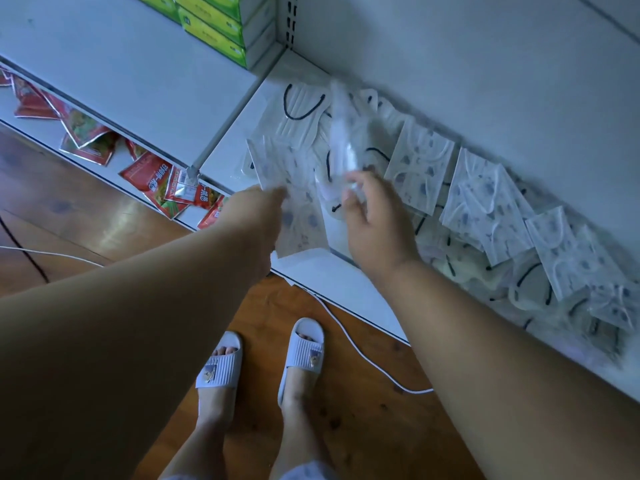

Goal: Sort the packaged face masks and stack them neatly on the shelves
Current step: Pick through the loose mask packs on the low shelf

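Several clear-packaged face masks [419, 157] lie scattered along a white shelf [332, 271], some printed with blue spots, some white with black ear loops. My left hand [256, 213] holds a blue-spotted mask packet [277, 168] at the shelf's left end. My right hand [374, 216] pinches a clear packet [341, 133] that stands on edge and is blurred by motion. More packets [568, 251] trail off to the right along the back wall.
Green boxes [214, 26] are stacked on the neighbouring shelf at upper left. Red snack packets [86, 133] lie on a lower shelf at left. A white cable [363, 355] runs over the wooden floor near my slippered feet [263, 362].
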Motion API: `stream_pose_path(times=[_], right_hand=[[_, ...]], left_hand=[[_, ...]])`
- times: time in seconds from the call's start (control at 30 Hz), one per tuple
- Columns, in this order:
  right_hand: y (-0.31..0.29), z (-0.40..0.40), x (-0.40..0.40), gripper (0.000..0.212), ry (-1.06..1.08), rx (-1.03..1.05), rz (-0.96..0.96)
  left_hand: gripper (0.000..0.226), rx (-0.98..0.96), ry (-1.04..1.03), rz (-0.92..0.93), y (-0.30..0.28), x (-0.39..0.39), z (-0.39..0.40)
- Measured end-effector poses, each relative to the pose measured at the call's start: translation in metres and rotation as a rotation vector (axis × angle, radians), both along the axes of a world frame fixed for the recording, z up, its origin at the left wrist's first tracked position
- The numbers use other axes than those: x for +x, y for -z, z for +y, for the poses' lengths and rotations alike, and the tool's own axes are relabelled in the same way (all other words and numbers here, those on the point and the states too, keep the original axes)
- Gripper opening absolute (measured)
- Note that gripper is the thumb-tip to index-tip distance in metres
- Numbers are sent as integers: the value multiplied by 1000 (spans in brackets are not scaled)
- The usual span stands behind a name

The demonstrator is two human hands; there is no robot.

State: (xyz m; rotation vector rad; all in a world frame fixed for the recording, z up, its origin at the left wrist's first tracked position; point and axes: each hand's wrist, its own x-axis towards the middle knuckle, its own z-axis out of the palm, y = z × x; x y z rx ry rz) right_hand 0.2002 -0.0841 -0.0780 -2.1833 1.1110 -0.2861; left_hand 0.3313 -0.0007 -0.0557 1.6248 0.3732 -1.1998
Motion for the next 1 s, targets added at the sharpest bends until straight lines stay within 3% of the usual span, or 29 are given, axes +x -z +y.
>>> stream_pose_path(times=[0.13,0.2,0.27,0.37,0.43,0.53,0.73,0.87,0.9,1.0], right_hand=[[-1,29,-18,25,-136,-10,-35],[0,21,-22,20,-97,-87,-12],[5,1,-23,26,-23,-132,230],[13,-28,-27,57,38,34,719],[19,-35,-30,60,27,72,783],[19,-33,-29,49,98,-19,644],[-8,16,-44,31,292,83,-63],[-29,58,-59,16,195,253,-99],[-32,62,-63,15,201,273,-110],[-32,60,-76,10,298,257,-171]], left_hand=[[37,-87,148,3,6,-4,-3],[8,11,183,-111,15,-7,-6],[14,67,214,-148,17,-9,-5],[21,76,262,-136,16,-17,-5],[21,74,303,-134,22,-20,-3],[20,78,322,-140,18,-23,-2],[6,39,340,-109,9,-26,-5],[53,-80,369,25,-9,-43,-12],[52,-90,368,39,-11,-48,-15],[4,-61,413,-143,-10,-63,-19]])
